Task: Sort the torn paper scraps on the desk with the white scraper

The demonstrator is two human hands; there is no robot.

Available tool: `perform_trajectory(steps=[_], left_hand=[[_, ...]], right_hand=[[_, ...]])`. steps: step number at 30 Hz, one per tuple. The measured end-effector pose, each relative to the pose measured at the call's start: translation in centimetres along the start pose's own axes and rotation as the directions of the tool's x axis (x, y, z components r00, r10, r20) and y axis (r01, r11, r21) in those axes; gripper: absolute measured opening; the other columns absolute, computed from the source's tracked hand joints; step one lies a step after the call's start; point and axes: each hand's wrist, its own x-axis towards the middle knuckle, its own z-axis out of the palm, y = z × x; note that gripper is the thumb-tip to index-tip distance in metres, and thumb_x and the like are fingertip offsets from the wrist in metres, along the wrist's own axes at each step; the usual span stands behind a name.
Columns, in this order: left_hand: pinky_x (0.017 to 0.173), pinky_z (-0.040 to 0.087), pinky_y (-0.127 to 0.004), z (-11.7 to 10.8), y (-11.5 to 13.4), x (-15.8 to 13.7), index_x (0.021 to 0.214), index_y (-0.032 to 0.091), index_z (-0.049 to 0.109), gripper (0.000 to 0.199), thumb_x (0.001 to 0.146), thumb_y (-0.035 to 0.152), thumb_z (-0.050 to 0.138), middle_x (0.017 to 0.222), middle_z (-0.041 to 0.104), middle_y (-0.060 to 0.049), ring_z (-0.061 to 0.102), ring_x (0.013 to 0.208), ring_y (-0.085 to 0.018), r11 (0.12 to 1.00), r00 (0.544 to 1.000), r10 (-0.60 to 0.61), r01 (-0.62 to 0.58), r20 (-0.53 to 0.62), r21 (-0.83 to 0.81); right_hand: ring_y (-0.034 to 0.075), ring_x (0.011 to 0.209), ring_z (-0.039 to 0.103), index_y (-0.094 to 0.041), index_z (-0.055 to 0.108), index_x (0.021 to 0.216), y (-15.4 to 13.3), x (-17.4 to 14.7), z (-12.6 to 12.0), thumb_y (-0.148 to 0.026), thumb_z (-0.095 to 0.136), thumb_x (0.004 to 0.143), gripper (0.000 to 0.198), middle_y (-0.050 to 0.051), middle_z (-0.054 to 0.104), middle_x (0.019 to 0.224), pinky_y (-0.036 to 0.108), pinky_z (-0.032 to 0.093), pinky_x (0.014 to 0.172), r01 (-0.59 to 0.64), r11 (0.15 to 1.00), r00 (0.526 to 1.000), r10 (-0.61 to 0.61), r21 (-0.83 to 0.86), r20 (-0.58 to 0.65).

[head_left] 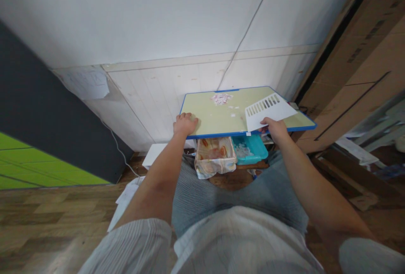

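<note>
A white card (257, 118) with a row of slot-shaped openings is pinched by its near edge in my right hand (274, 128). It is tilted over the right part of a pale yellow tabletop (205, 115) with a blue rim. At the left end of that top rests my left hand (185, 125), fingers spread, holding nothing. Towards the back lies a small heap of white and pink scraps (221, 98). A few tiny white bits (233, 115) are scattered nearer the middle.
Below the table's front edge are a cloth-lined basket (216, 165) and a turquoise tray (260, 152) holding whitish pieces. A white wall (177, 80) stands behind. Large cardboard boxes (351, 63) rise on the right, a dark cabinet (47, 109) on the left.
</note>
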Motion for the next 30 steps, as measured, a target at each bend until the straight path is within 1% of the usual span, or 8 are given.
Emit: perform_trajectory(steps=[3, 6, 10, 14, 16, 20, 24, 30], left_hand=[[0.125, 0.049, -0.064, -0.1, 0.1, -0.1, 0.164, 0.019, 0.063, 0.064, 0.111, 0.053, 0.049, 0.175, 0.055, -0.019, 0.045, 0.161, -0.044, 1.0, 1.0, -0.002, 0.002, 0.006, -0.002], [0.126, 0.049, -0.063, -0.2, 0.1, -0.1, 0.164, 0.018, 0.062, 0.065, 0.111, 0.054, 0.048, 0.175, 0.055, -0.019, 0.045, 0.162, -0.043, 1.0, 1.0, -0.002, 0.002, 0.004, 0.0], [0.127, 0.049, -0.061, 0.0, -0.2, -0.1, 0.162, 0.019, 0.064, 0.065, 0.111, 0.055, 0.046, 0.175, 0.056, -0.019, 0.046, 0.162, -0.042, 1.0, 1.0, 0.005, -0.005, -0.003, 0.011], [0.127, 0.049, -0.06, 0.1, -0.3, 0.0, 0.162, 0.02, 0.064, 0.064, 0.111, 0.055, 0.046, 0.175, 0.055, -0.018, 0.047, 0.161, -0.041, 1.0, 1.0, 0.002, -0.002, -0.006, 0.022], [0.127, 0.049, -0.06, 0.2, -0.3, 0.0, 0.162, 0.018, 0.064, 0.065, 0.111, 0.054, 0.046, 0.174, 0.056, -0.019, 0.047, 0.16, -0.042, 1.0, 1.0, 0.007, -0.007, -0.01, 0.025], [0.125, 0.05, -0.062, 0.2, -0.3, 0.1, 0.162, 0.017, 0.064, 0.067, 0.11, 0.054, 0.046, 0.173, 0.057, -0.02, 0.048, 0.159, -0.043, 1.0, 1.0, 0.016, -0.016, -0.014, 0.018], [0.123, 0.05, -0.064, 0.3, -0.4, 0.3, 0.163, 0.018, 0.063, 0.067, 0.109, 0.055, 0.046, 0.174, 0.056, -0.02, 0.047, 0.159, -0.044, 1.0, 1.0, 0.01, -0.01, -0.009, 0.008], [0.122, 0.05, -0.063, 0.4, -0.5, 0.4, 0.16, 0.02, 0.065, 0.064, 0.11, 0.055, 0.047, 0.174, 0.056, -0.02, 0.048, 0.159, -0.044, 1.0, 1.0, 0.009, -0.008, -0.009, 0.012]], right_hand=[[0.017, 0.045, 0.051, -0.027, 0.056, 0.068, -0.1, 0.8, 0.5, -0.032, 0.066, 0.069, 0.011, 0.001, 0.06, 0.052, 0.029, 0.044, 0.045, -0.011, 1.0, 1.0, 0.012, 0.025, -0.029], [0.016, 0.045, 0.05, -0.026, 0.058, 0.069, -0.3, 1.6, 1.9, -0.032, 0.067, 0.073, 0.012, 0.002, 0.062, 0.053, 0.028, 0.042, 0.045, 0.003, 1.0, 1.0, -0.003, 0.011, -0.024], [0.014, 0.047, 0.051, -0.023, 0.062, 0.064, -0.9, 2.6, 3.9, -0.03, 0.068, 0.078, 0.016, 0.004, 0.068, 0.057, 0.027, 0.044, 0.049, 0.049, 0.998, 0.999, -0.048, -0.036, 0.016], [0.012, 0.045, 0.05, -0.021, 0.068, 0.068, -1.5, 3.5, 5.4, -0.03, 0.07, 0.082, 0.017, 0.005, 0.077, 0.069, 0.028, 0.046, 0.051, 0.083, 0.993, 0.994, -0.077, -0.086, 0.075], [0.012, 0.044, 0.049, -0.021, 0.069, 0.069, -1.7, 3.8, 5.9, -0.031, 0.072, 0.084, 0.018, 0.004, 0.077, 0.067, 0.028, 0.047, 0.052, 0.091, 0.989, 0.992, -0.081, -0.112, 0.096], [0.013, 0.043, 0.048, -0.021, 0.068, 0.069, -1.7, 4.0, 6.2, -0.031, 0.074, 0.083, 0.019, 0.002, 0.068, 0.055, 0.028, 0.048, 0.054, 0.088, 0.985, 0.992, -0.073, -0.147, 0.102], [0.014, 0.044, 0.05, -0.021, 0.067, 0.071, -1.5, 3.9, 5.8, -0.029, 0.07, 0.078, 0.011, 0.003, 0.07, 0.057, 0.027, 0.045, 0.051, 0.076, 0.988, 0.995, -0.066, -0.133, 0.078], [0.015, 0.044, 0.05, -0.023, 0.062, 0.064, -1.2, 3.9, 5.7, -0.029, 0.065, 0.073, 0.01, 0.003, 0.067, 0.053, 0.027, 0.044, 0.048, 0.073, 0.993, 0.996, -0.067, -0.093, 0.066]])
